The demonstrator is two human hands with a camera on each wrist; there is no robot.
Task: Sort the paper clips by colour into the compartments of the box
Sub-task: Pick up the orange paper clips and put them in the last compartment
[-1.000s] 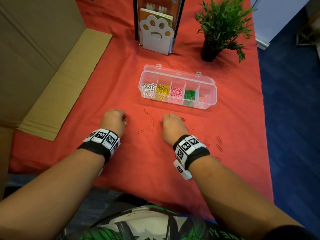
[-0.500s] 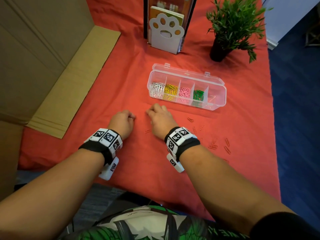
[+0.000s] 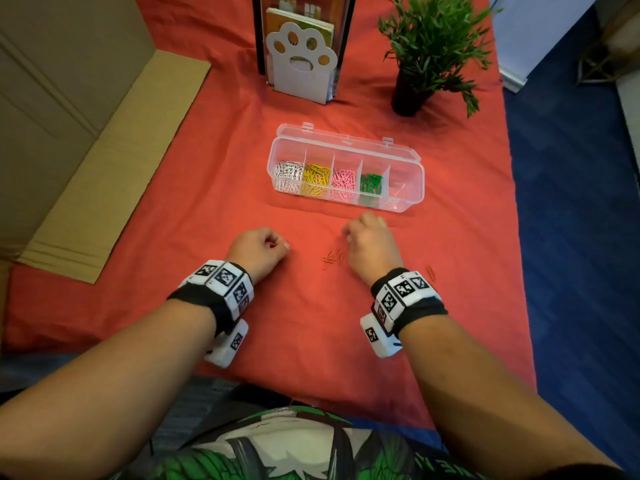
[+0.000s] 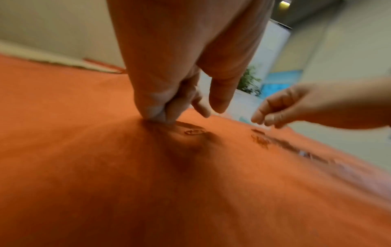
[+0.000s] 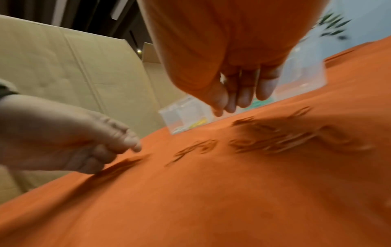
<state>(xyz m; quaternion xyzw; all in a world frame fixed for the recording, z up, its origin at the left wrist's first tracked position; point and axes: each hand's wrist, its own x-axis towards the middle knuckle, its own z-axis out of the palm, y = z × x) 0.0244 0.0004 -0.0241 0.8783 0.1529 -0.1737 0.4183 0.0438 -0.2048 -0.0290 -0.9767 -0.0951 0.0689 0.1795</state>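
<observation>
The clear box (image 3: 414, 168) holds white clips (image 3: 287, 174), yellow clips (image 3: 315, 178), pink clips (image 3: 343, 181) and green clips (image 3: 370, 183) in separate compartments. Its right end compartment (image 3: 401, 190) looks almost bare. Small red clips (image 3: 330, 259) lie bunched on the red cloth between my hands, and more red clips (image 3: 430, 271) lie right of my right wrist. My left hand (image 3: 273, 245) rests on the cloth as a curled fist, with nothing visible in it. My right hand (image 3: 349, 233) hovers just past the bunch, fingers (image 5: 243, 100) loosely pointing down, with nothing seen between them.
A flattened cardboard box (image 3: 104, 161) covers the table's left side. A white paw-shaped bookend (image 3: 301, 64) with books and a potted plant (image 3: 426, 50) stand behind the box. The table's right edge (image 3: 512, 209) drops to blue floor.
My right hand reached left to a far clip, then came back right; the red clips now lie bunched between my hands. My left hand stayed curled on the cloth.
</observation>
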